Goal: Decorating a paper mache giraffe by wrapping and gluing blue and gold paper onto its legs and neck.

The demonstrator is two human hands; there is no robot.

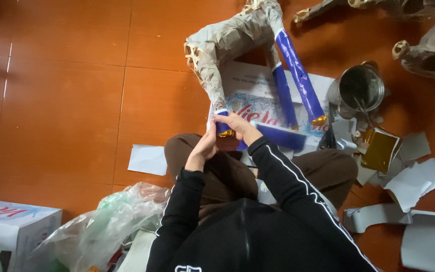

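A paper-covered animal frame (232, 38) lies with its legs pointing toward me. Two legs (298, 75) are wrapped in shiny blue paper with gold tips. My left hand (205, 146) and my right hand (240, 126) meet at the end of a third leg (221, 123), pressing a blue paper strip around it just above its gold tip. A loose blue strip (280, 136) trails to the right from under my right hand. I sit on the floor, knees apart.
The frame rests on flattened printed cardboard (252, 98) over orange floor tiles. A metal pot (361, 88) stands right. Gold sheet (378, 148) and white paper scraps (414, 181) lie beside it. Plastic bag (106, 226) and box (11, 226) lie lower left. More paper-covered figures (429, 55) are top right.
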